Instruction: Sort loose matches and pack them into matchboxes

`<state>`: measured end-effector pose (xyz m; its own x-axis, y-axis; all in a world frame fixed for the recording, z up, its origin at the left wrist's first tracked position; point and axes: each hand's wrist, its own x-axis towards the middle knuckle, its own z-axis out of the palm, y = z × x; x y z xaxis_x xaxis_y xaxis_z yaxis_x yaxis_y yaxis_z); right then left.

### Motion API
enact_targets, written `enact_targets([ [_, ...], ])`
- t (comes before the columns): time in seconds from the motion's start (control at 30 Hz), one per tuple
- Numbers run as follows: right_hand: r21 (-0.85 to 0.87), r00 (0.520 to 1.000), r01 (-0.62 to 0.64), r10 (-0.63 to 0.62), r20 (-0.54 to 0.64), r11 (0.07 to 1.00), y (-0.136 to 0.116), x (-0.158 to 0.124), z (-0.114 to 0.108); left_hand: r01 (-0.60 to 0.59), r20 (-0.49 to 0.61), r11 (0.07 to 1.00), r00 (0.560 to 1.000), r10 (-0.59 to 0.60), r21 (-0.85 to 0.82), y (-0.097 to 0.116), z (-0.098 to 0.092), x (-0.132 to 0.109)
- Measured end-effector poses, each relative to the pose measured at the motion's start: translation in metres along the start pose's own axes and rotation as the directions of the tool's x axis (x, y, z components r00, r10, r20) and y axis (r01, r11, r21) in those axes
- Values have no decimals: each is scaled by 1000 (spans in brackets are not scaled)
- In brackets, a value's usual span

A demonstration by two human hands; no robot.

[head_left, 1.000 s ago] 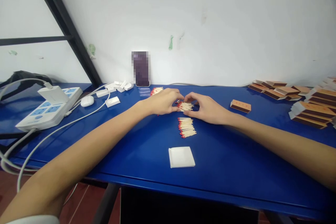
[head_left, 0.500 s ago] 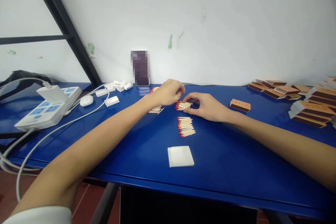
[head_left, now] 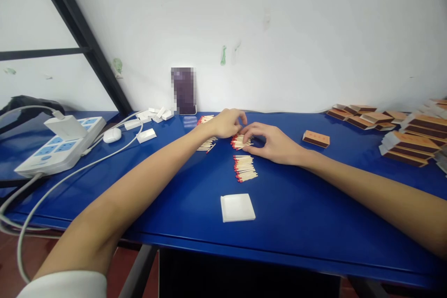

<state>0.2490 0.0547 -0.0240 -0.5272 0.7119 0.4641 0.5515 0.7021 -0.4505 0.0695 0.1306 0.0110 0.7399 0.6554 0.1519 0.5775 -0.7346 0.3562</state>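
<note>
Head view: R hand (head_left: 274, 144) fingers pinch red-tipped match bundle (head_left: 240, 141); L hand (head_left: 226, 123) clenched beside.

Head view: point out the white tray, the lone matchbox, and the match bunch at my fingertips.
white tray (head_left: 238, 207), head view, centre of its top face.
lone matchbox (head_left: 316, 138), head view, middle of its orange top.
match bunch (head_left: 239, 142), head view, pale sticks at its middle.
</note>
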Motion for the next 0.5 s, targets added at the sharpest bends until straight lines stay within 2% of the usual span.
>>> enact_targets([
  [0.07,-35,1000,-3,3,-3,999,-1,1,1,-18,2,1000,1000,18,-9,1,-3,-4],
  [0.13,-53,1000,-15,15,-2,998,-2,3,2,-69,-52,997,996,71,37,2,-7,-13],
  [0.23,-83,1000,-10,8,-16,996,-1,3,4,-184,-172,954,958,228,239,2,-11,-38],
  [0.37,-145,997,1,-12,-77,989,1,-1,7,-246,-151,868,929,338,432,-1,-18,-85],
  [0.5,-178,996,2,-18,-88,984,1,-4,8,-217,-128,857,943,309,468,-4,-22,-117],
])
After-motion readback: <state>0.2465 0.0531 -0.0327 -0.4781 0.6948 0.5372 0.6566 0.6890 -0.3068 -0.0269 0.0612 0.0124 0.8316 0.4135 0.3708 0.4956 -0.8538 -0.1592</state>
